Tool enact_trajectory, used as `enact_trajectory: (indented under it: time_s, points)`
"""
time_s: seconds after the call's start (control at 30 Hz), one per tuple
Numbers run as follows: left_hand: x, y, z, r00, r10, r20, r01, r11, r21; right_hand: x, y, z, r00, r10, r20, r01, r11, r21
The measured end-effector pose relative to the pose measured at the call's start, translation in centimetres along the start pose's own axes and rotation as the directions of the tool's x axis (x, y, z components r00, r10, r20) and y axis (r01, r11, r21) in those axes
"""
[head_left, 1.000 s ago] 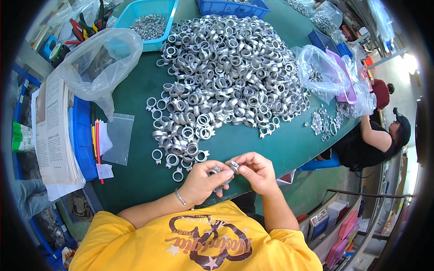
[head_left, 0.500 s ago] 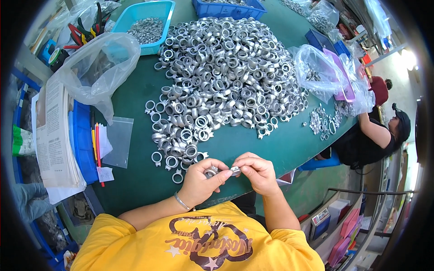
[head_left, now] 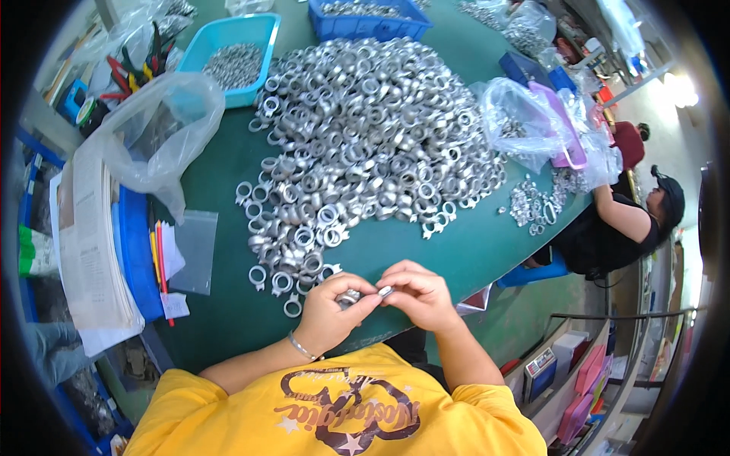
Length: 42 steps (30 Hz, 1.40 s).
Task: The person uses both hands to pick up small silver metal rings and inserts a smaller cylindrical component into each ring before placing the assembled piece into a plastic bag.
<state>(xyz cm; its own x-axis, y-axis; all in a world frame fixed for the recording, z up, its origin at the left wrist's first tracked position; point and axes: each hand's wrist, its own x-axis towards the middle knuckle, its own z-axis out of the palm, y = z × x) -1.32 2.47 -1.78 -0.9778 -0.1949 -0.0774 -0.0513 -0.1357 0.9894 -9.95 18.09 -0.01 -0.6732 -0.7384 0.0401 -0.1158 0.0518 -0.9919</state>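
Note:
My left hand (head_left: 328,313) is closed around a silver metal ring (head_left: 349,297), part of which shows between its thumb and fingers. The thumb and index finger of my right hand (head_left: 426,298) pinch a small silver metal piece (head_left: 385,290), and the left fingertips touch it too. I cannot tell whether this piece is joined to the ring. Both hands are in front of my chest, over the near edge of the green table (head_left: 411,266). Just beyond them spreads a large pile of similar metal rings (head_left: 372,129) with small lugs.
At the back stand a turquoise basin (head_left: 262,80) of small metal parts and a blue crate (head_left: 369,29). Left are an open plastic bag (head_left: 163,144), newspapers (head_left: 91,243), pens and pliers. Right, a seated person (head_left: 620,232) is beside small parts (head_left: 530,204) and a purple tray (head_left: 566,144).
The whole view has shifted slightly, so the table things sit a little further left. My right fingers have changed their pinch, and the small metal piece is now tilted differently.

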Motion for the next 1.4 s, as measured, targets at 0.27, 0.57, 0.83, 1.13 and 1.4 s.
enact_trajectory:
  time_s: [0.27,0.57,0.83,1.13,1.4]
  points:
    - [-0.1,0.9,-0.1,0.935,-0.343,0.093,0.334,0.755,-0.565,7.4,-0.9,-12.2,0.781,0.200,-0.591,-0.022,0.956,0.293]
    - [-0.3,1.0,-0.2,0.954,-0.281,0.110,0.282,0.702,-0.653,11.2,-1.1,-18.8,0.623,0.163,-0.765,0.368,0.802,0.470]
    - [2.2,2.5,1.5,0.876,0.464,-0.131,-0.430,0.875,0.224,1.8,0.0,3.7,0.930,0.359,0.081,-0.131,0.118,0.984]
    - [3.1,3.6,7.6,0.538,0.668,0.515,-0.843,0.430,0.322,-3.3,1.6,-0.4,0.855,0.444,-0.266,0.268,0.061,0.962]
    - [1.7,4.7,1.3,0.771,0.594,0.229,-0.623,0.629,0.466,-12.9,6.1,-10.8,0.401,0.668,-0.627,0.625,0.301,0.720]
